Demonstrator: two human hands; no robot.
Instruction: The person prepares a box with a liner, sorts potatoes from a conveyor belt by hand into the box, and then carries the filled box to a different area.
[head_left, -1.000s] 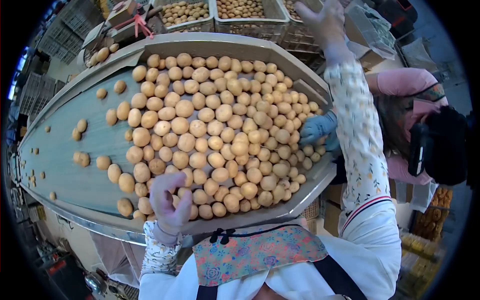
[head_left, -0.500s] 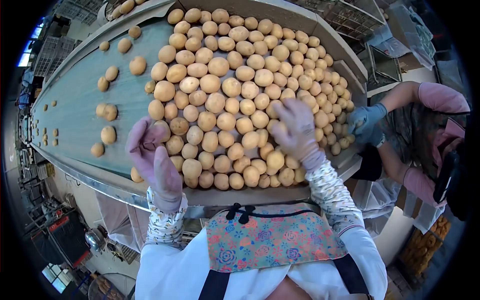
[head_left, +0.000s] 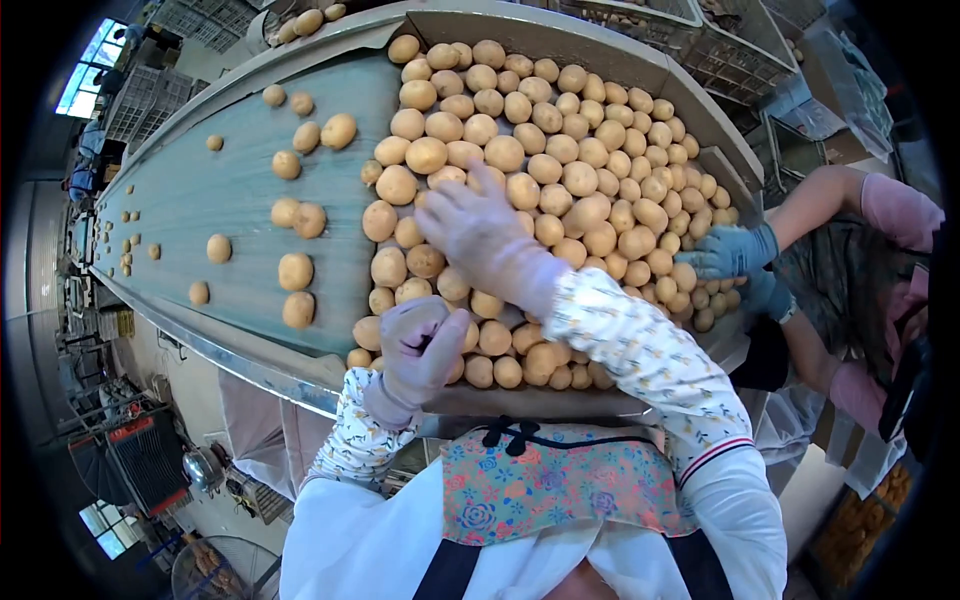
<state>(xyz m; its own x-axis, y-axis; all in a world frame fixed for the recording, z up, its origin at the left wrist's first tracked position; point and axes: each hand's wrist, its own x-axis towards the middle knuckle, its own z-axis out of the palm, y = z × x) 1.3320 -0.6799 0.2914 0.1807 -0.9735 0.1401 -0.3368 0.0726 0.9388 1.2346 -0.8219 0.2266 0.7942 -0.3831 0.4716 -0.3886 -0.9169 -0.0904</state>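
Many potatoes (head_left: pixel 555 172) lie close together on the sorting surface in front of me. My right hand (head_left: pixel 485 235), in a pale lilac glove, reaches over the left part of the potatoes. Its fingers are spread and touch or hover just above them; nothing shows in its grip. Nearer to me, at the front edge, is my left hand (head_left: pixel 420 345), in the same kind of glove. Its fingers curl into a loose fist with a dark hollow between them, and whatever might be inside is hidden.
A green conveyor belt (head_left: pixel 250 190) on the left carries scattered potatoes. A metal rim (head_left: pixel 240 365) runs along its front. At the right, a co-worker's blue-gloved hand (head_left: pixel 735 250) is among the potatoes. Plastic crates (head_left: pixel 735 55) stand behind the far wall.
My right hand has swept left across the potatoes. My left hand has closed from a more open curl. The view has shifted, and more potatoes have come along the belt.
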